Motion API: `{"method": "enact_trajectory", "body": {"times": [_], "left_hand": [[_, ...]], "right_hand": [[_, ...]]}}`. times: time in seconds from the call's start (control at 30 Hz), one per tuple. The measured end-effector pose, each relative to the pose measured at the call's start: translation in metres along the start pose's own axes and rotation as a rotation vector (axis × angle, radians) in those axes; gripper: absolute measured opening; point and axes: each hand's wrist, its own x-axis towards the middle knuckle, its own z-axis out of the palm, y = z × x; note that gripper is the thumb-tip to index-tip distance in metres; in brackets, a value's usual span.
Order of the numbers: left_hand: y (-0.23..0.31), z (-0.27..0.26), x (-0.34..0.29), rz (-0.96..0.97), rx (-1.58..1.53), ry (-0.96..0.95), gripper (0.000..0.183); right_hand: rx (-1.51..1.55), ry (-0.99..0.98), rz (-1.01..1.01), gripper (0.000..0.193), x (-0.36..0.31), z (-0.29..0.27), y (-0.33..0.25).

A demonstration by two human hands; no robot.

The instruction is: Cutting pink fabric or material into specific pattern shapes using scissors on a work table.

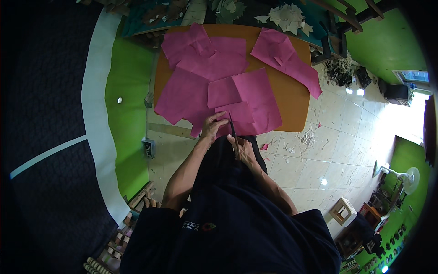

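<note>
My right hand point(244, 149) is closed around the handles of a pair of scissors point(234, 132), whose dark blades point away from me into pink sheet material. With thumb and fingers, my left hand point(212, 127) pinches the edge of a small pink piece point(238, 111) just left of the blades. Under and behind it spreads a larger pink sheet point(260, 93), creased and overlapping, at the table's near edge. Whether the material is leather or cloth I cannot tell. Another irregular pink sheet point(185, 93) lies to the left.
The brown table point(294, 112) carries more pink sheets, one long piece point(287, 59) hanging past its right edge. Scraps point(308, 137) litter the tiled floor at right. Beyond the table are pale offcuts point(287, 17). A white stool point(343, 211) and a fan point(410, 176) stand lower right.
</note>
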Motion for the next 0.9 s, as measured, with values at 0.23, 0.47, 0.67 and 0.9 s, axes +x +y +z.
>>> {"method": "enact_trajectory", "body": {"times": [0.23,0.47,0.67,0.9], "left_hand": [[-0.002,0.002,0.001,0.014,-0.046,-0.004,0.046],[0.001,0.009,-0.002,0.000,-0.052,0.013,0.047],[0.013,0.014,-0.009,-0.027,0.025,0.005,0.052],[0.008,0.011,-0.012,0.073,-0.080,-0.071,0.059]], "right_hand": [[-0.062,0.043,-0.018,0.077,-0.001,-0.001,0.003],[-0.074,0.109,-0.067,0.076,0.001,-0.003,0.007],[-0.031,0.073,-0.035,0.072,0.003,-0.005,0.005],[-0.018,-0.001,-0.093,0.074,0.017,-0.003,-0.005]]}}
